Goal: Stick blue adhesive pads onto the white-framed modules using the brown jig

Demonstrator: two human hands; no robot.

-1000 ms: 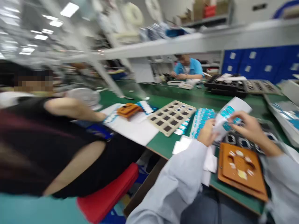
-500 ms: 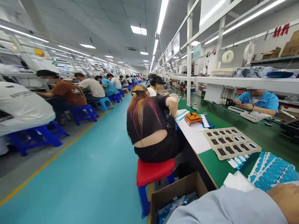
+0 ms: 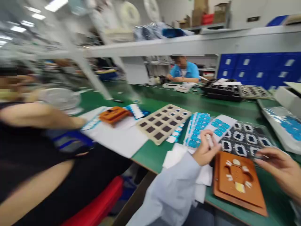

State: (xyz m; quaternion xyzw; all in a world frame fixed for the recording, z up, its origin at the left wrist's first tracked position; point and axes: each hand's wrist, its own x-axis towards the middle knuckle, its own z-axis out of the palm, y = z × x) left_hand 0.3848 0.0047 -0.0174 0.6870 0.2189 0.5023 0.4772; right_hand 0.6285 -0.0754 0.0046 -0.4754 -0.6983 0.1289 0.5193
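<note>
The work in hand looks like handling small parts around a flat, orange-brown stepped fixture [image 3: 236,174], which lies on the green bench just in front of the person. The left hand [image 3: 206,152], at the fixture's far left corner, has its fingers curled, thumb and fingertips pinching a slim white piece [image 3: 209,141]. The right hand [image 3: 281,167] is beyond the fixture's right edge, thumb and forefinger drawn near each other — blur hides whether anything is gripped. The next move, I judge, calls for a light fingertip hold and careful lining-up.

Counting: one fixture, bearing four small white bits, one rounded pale piece and one yellow pad [image 3: 240,187]. Just beyond it, one clear plastic tray [image 3: 258,132] shows at least nine dark, white-edged parts. Beyond its left corner lies one white sheet with blue stickers [image 3: 221,125], number unclear; farther left, overlapping blue-and-white sticker sheets [image 3: 198,128] — too blurred to count — then one beige pocketed tray [image 3: 158,142].
</note>
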